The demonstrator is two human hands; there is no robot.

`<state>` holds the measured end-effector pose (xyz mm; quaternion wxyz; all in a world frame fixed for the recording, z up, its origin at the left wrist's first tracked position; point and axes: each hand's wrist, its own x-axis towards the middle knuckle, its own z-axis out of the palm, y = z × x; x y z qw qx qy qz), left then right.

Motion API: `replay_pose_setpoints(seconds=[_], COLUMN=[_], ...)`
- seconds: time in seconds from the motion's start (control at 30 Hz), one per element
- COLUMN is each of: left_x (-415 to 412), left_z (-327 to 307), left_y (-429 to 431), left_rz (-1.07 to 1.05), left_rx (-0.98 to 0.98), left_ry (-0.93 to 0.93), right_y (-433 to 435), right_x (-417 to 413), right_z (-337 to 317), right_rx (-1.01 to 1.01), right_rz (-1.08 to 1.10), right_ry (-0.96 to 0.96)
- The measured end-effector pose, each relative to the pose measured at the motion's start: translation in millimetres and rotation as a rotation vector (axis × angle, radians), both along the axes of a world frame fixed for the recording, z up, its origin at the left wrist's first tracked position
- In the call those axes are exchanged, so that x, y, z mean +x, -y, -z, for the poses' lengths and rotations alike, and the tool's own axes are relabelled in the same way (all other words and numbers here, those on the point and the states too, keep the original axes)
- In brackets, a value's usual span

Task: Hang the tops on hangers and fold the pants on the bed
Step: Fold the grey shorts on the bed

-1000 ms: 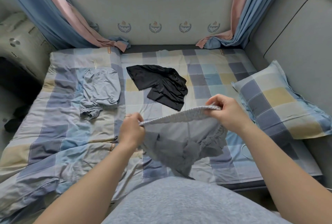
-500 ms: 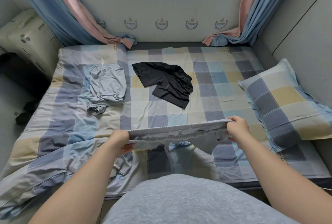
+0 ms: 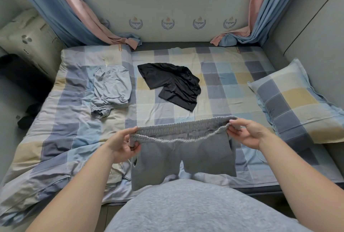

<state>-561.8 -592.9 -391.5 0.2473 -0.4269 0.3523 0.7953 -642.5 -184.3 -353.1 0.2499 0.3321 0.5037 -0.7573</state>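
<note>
I take the black garment (image 3: 173, 84) lying flat mid-bed as my mark. Nearer me than it, a stretch of bare checked sheet on the bed (image 3: 232, 75) lies open, and that is where both hands work. To its left a light blue garment (image 3: 111, 90) sits crumpled on the rumpled quilt (image 3: 61, 138); well to its right a checked pillow (image 3: 297, 99) leans against the padded side wall (image 3: 316, 36). Beyond it the bed ends at the wall under the window, where the curtains (image 3: 61, 8) trail onto the mattress at both far corners.

Both forearms reach in from the near edge, roughly level. The left hand (image 3: 121, 144) pinches the left end of the waistband (image 3: 182, 129), thumb on top and fingers curled under. The right hand (image 3: 247, 131) pinches the right end between thumb and fingertips, palm turned inward.

The grey shorts (image 3: 183, 155) hang between the hands, on my side of the black garment and apart from it. The gathered elastic waistband is stretched wide and held open, its front edge sagging. Both legs drop flat toward my torso — the left leg reaches lower, with a pocket slit showing at its outer seam.
</note>
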Motion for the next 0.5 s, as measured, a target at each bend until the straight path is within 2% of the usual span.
replay_pose_setpoints(seconds=[0.1,0.17,0.3,0.43,0.5], left_x=[-4,-6,-8,-16,-18], left_z=[1,2,3,9,7], left_y=[0,-2,-14,-9,-5], left_rz=[-0.128,-0.069,0.123,0.246,0.334], left_rx=[0.069,-0.021,-0.53,-0.909,-1.131], left_ry=[-0.085,-0.191,-0.318,-0.396,-0.406], right_y=[-2,0,9,9,7], right_x=[-2,-2,-2,-4,-5], right_z=[-3,-2,0,4,4], right_rx=[-0.061,0.03,0.336,0.799,0.962], right_rz=[-0.008,-0.04,-0.094,-0.222,-0.288], right_ry=[-0.115,-0.179,-0.299,-0.43,-0.488])
